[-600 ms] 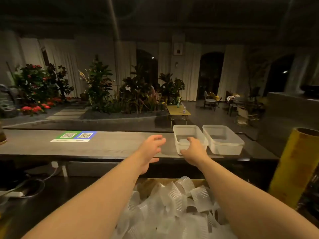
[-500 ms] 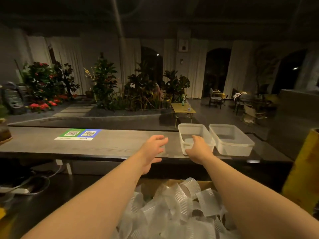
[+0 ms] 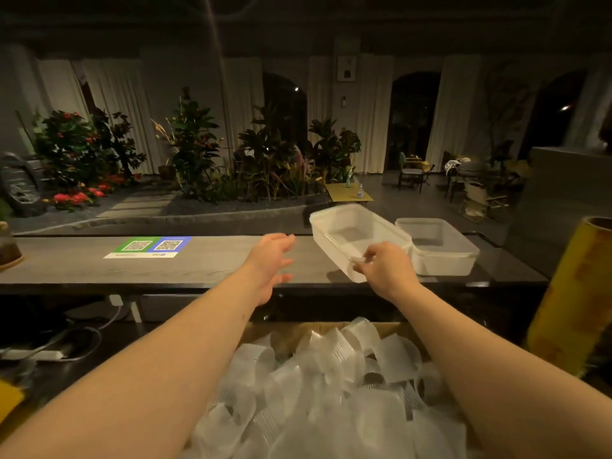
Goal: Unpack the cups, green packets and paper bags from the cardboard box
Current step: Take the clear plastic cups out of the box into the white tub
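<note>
Under cups (image 3: 334,352), box (image 3: 281,337) half-hidden; right hand (image 3: 387,270) pinches tub (image 3: 351,230).

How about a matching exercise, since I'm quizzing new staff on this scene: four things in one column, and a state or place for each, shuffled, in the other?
Things
1. left hand
2. right hand
3. right plastic tub
4. cups

States or places
A. piled in the cardboard box
B. pinches the near rim of the tilted left plastic tub
C. fingers spread, holding nothing
D. sits flat on the counter

Pairs: 1-C, 2-B, 3-D, 4-A
</note>
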Motion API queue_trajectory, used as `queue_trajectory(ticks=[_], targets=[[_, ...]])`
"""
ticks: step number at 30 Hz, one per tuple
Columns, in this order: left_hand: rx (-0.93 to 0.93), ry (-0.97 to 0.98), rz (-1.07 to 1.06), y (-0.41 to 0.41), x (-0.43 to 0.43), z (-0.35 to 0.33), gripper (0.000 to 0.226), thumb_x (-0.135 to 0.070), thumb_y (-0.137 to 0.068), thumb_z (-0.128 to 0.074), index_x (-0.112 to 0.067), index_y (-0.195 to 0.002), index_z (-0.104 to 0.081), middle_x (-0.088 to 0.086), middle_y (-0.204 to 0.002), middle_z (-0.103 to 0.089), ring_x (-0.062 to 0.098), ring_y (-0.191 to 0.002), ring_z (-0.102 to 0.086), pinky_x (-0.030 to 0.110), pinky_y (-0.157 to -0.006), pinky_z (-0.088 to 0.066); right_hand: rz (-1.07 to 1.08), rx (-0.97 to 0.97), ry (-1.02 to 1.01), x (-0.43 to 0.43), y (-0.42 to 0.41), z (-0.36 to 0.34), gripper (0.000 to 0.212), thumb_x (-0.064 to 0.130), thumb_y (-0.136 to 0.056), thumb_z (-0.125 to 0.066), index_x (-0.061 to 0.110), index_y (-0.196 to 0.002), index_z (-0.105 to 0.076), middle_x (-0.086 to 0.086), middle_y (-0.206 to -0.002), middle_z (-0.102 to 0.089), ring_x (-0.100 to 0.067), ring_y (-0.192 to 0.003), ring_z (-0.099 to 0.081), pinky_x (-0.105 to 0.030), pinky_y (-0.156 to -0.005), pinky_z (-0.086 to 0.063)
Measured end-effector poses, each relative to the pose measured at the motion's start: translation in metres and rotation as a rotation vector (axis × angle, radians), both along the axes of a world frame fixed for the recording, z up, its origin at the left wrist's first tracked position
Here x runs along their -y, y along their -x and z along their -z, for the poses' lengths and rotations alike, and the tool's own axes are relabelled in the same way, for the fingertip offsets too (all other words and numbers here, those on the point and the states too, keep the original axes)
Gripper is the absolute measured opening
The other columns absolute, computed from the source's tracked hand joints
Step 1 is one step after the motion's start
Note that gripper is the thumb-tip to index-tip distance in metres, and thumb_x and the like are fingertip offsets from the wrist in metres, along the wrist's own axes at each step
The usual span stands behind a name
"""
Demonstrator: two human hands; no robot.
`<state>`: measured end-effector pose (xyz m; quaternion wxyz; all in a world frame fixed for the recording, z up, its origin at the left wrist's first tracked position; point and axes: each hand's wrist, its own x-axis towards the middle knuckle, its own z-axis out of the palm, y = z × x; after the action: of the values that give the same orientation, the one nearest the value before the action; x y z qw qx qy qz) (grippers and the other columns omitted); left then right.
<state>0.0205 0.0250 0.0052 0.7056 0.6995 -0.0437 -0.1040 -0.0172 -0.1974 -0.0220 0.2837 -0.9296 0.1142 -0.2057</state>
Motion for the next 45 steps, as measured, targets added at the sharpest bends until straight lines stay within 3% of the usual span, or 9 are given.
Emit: queue_trajectory(ticks=[6, 13, 18, 22, 25, 31, 38, 42, 45], targets=[[0.128, -0.092, -0.164, 0.048, -0.034, -0.027, 0.054, -0.038, -0.103, -0.055, -0.022, -0.152, -0.038, 0.004, -0.148, -0.047, 0.028, -0.127, -0.049, 0.052, -0.103, -0.047, -0.192, 0.010, 0.039, -0.024, 0.116, -0.035, 0.020, 0.028, -0.082, -0.085, 0.019, -0.099, -0.077, 0.005, -0.104, -0.068, -0.014, -0.093, -0.065, -0.038, -0.085, -0.061], [0.096, -0.379, -0.114, 0.171, -0.113, -0.011, 0.019, -0.035, -0.102, -0.058, -0.019, -0.106, -0.067, 0.013, -0.106, -0.068, 0.024, -0.091, -0.064, 0.040, -0.079, -0.056, -0.468, -0.139, -0.021, -0.052, 0.267, -0.038, 0.032, 0.050, -0.074, -0.076, 0.025, -0.094, -0.077, 0.009, -0.100, -0.068, -0.006, -0.090, -0.068, -0.029, -0.080, -0.062], [-0.002, -0.466, -0.079, 0.267, -0.146, 0.038, 0.014, -0.027, -0.102, -0.060, -0.015, -0.105, -0.067, 0.009, -0.105, -0.071, 0.025, -0.095, -0.070, 0.038, -0.071, -0.060, -0.399, -0.100, -0.093, -0.080, 0.341, 0.000, 0.032, 0.055, -0.082, -0.058, 0.027, -0.083, -0.074, 0.011, -0.084, -0.069, -0.004, -0.079, -0.067, -0.023, -0.069, -0.058], [-0.073, -0.411, -0.053, 0.332, -0.162, 0.074, 0.005, -0.021, -0.097, -0.066, -0.016, -0.098, -0.066, 0.005, -0.096, -0.075, 0.020, -0.084, -0.074, 0.033, -0.067, -0.058, -0.249, -0.203, -0.097, -0.091, 0.378, 0.050, 0.045, 0.035, -0.089, -0.072, 0.040, -0.131, -0.056, 0.020, -0.132, -0.045, -0.010, -0.085, -0.066, -0.026, -0.073, -0.061], [-0.142, -0.411, -0.012, 0.365, -0.173, 0.100, 0.015, -0.019, -0.094, -0.071, -0.007, -0.101, -0.065, 0.007, -0.095, -0.077, 0.020, -0.086, -0.076, 0.035, -0.072, -0.062, -0.111, -0.305, -0.233, -0.089, 0.397, 0.079, 0.075, 0.027, -0.091, -0.075, 0.042, -0.152, -0.034, 0.017, -0.140, -0.038, -0.014, -0.090, -0.066, -0.033, -0.078, -0.062], [-0.306, -0.504, 0.043, 0.400, -0.165, 0.161, 0.027, -0.026, -0.090, -0.077, -0.011, -0.108, -0.063, 0.004, -0.100, -0.075, 0.018, -0.088, -0.075, 0.025, -0.064, -0.059, -0.030, -0.414, -0.291, -0.092, 0.409, 0.118, 0.036, 0.021, -0.091, -0.074, 0.034, -0.122, -0.059, 0.016, -0.101, -0.065, -0.007, -0.090, -0.065, -0.031, -0.071, -0.060], [-0.470, -0.621, 0.093, 0.380, -0.158, 0.225, 0.042, -0.039, -0.099, -0.065, 0.000, -0.114, -0.058, 0.021, -0.108, -0.069, 0.035, -0.095, -0.069, 0.045, -0.084, -0.060, 0.025, -0.632, -0.256, -0.095, 0.394, 0.175, 0.038, 0.013, -0.087, -0.076, 0.028, -0.111, -0.052, 0.008, -0.097, -0.063, -0.013, -0.086, -0.064, -0.040, -0.075, -0.063], [-0.531, -0.577, 0.071, 0.349, -0.154, 0.246, 0.028, -0.030, -0.103, -0.059, -0.006, -0.118, -0.057, 0.015, -0.104, -0.068, 0.026, -0.083, -0.067, 0.040, -0.072, -0.060, 0.065, -0.663, -0.228, -0.097, 0.374, 0.206, 0.035, 0.014, -0.086, -0.078, 0.019, -0.107, -0.049, 0.001, -0.105, -0.064, -0.019, -0.092, -0.064, -0.041, -0.081, -0.059], [-0.530, -0.656, 0.126, 0.332, -0.156, 0.263, 0.023, -0.034, -0.101, -0.059, -0.017, -0.116, -0.057, 0.009, -0.111, -0.069, 0.029, -0.102, -0.068, 0.049, -0.089, -0.060, 0.062, -0.709, -0.201, -0.097, 0.360, 0.228, 0.067, 0.019, -0.089, -0.077, 0.014, -0.146, -0.042, -0.007, -0.131, -0.063, -0.027, -0.112, -0.063, -0.038, -0.089, -0.055]])
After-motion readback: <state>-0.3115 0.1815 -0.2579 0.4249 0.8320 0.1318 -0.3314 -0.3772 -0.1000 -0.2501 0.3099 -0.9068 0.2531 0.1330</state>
